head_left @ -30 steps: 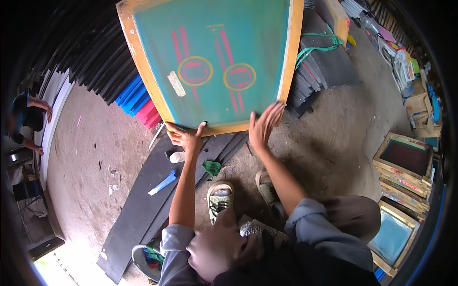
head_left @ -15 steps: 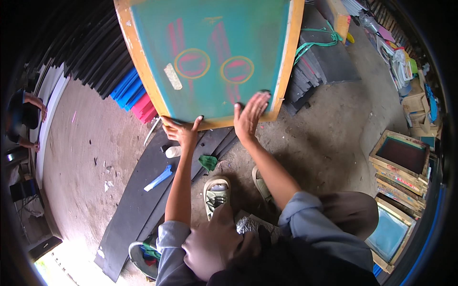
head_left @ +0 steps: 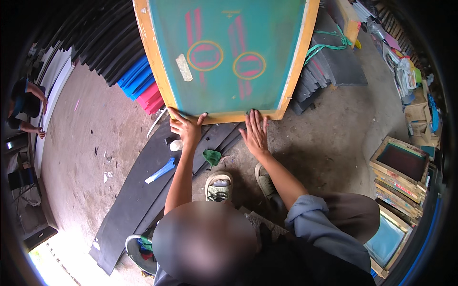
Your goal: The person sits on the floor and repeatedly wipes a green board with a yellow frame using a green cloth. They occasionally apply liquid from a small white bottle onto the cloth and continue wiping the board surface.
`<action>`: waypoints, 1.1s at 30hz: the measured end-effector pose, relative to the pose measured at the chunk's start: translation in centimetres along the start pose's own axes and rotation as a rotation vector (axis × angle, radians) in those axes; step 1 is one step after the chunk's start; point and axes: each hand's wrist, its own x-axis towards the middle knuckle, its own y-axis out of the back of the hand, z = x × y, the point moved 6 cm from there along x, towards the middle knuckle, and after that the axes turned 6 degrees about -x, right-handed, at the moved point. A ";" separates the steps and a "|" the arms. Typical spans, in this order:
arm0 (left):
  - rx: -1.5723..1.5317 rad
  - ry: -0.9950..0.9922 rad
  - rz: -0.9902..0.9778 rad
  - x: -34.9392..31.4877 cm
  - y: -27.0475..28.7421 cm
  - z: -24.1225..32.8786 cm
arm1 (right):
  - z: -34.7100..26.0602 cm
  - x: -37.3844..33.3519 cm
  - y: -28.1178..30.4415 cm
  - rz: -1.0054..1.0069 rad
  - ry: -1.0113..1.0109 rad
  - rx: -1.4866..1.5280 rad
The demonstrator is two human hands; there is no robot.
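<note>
A screen-printing frame (head_left: 219,100) with a wooden border and green mesh tilts up in front of me. Its mesh carries two yellow-ringed circles, pink streaks and a pale strip of tape. My left hand (head_left: 187,128) grips the lower left corner region, thumb on the near wooden edge. Against that same edge, farther right, my right hand (head_left: 255,134) rests its fingertips, the fingers stretched and apart. Beneath my left forearm lie a small white bottle (head_left: 176,145), a green cloth (head_left: 211,157) and a blue-and-white strip-like tool (head_left: 160,171).
Long black sheets (head_left: 126,219) lie on the floor. Black, blue (head_left: 136,78) and pink sheets are stacked at the far left; tied dark sheets (head_left: 343,62) stand far right. More wooden screens (head_left: 400,164) pile at right. A person's hands (head_left: 40,131) show at far left. A bucket (head_left: 138,255) stands near.
My right hand has come off the mesh down to the frame's near edge. The frame has shifted slightly right and up in view, with my left hand still holding it.
</note>
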 end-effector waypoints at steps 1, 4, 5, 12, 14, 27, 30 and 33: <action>0.004 0.006 -0.001 0.0 -0.1 -0.1 | 1.4 -0.5 -0.2 -0.012 -0.177 0.033; 0.007 -0.008 0.004 0.1 0.0 0.1 | 5.1 -1.6 -0.2 0.062 -0.591 0.228; 0.006 -0.014 0.007 0.0 -0.1 0.2 | 6.3 -0.8 0.3 0.160 -0.654 0.357; 0.007 0.025 -0.042 -0.1 -0.1 0.2 | 11.1 4.5 5.6 0.565 -0.962 0.666; 0.010 0.043 -0.056 -0.1 -0.3 0.1 | 12.1 4.0 5.6 0.539 -1.004 0.619; 0.047 0.014 -0.011 0.1 -0.4 0.0 | 13.7 3.9 6.8 0.311 -0.597 0.351; 0.054 -0.027 0.029 0.1 -0.2 0.2 | 14.0 4.2 6.9 0.270 -0.586 0.233; 0.073 -0.005 0.035 0.0 -0.3 0.0 | 14.4 4.7 7.0 0.057 -0.552 0.233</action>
